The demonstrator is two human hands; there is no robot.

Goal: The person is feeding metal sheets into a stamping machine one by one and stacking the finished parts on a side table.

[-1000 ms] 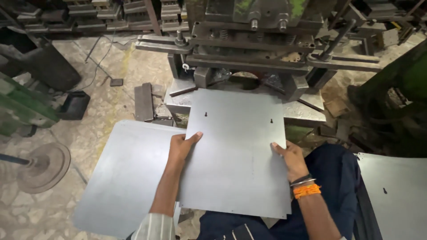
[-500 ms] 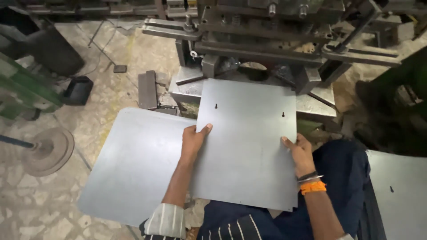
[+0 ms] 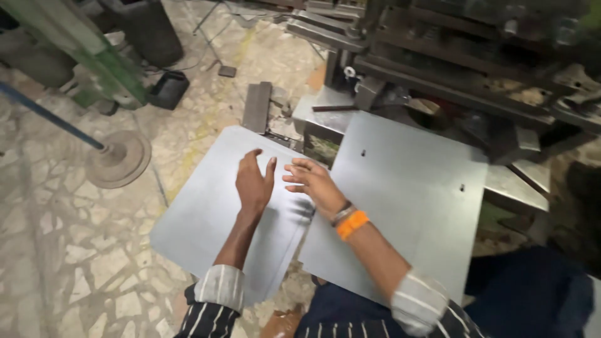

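We see the press machine (image 3: 451, 56) at the top right, and one grey metal sheet (image 3: 407, 200) lies in front of it, with its far edge near the tooling. A stack of grey sheets (image 3: 206, 213) lies to the left of it, above the stone floor (image 3: 75, 263). Both hands are over this stack, near its right edge. The left hand (image 3: 253, 184) is open, with fingers spread and pointing away, and holds nothing. The right hand (image 3: 313, 181), above an orange wristband (image 3: 350, 224), is also open and empty; we cannot tell if it touches the steel.

To lift one sheet well, we judge it best to separate only the top one at its edge, to grip it on two sides, and to keep the fingers off the sharp rim.

The sheets are flat, thin and dull grey; the one at the press has two small punched holes.
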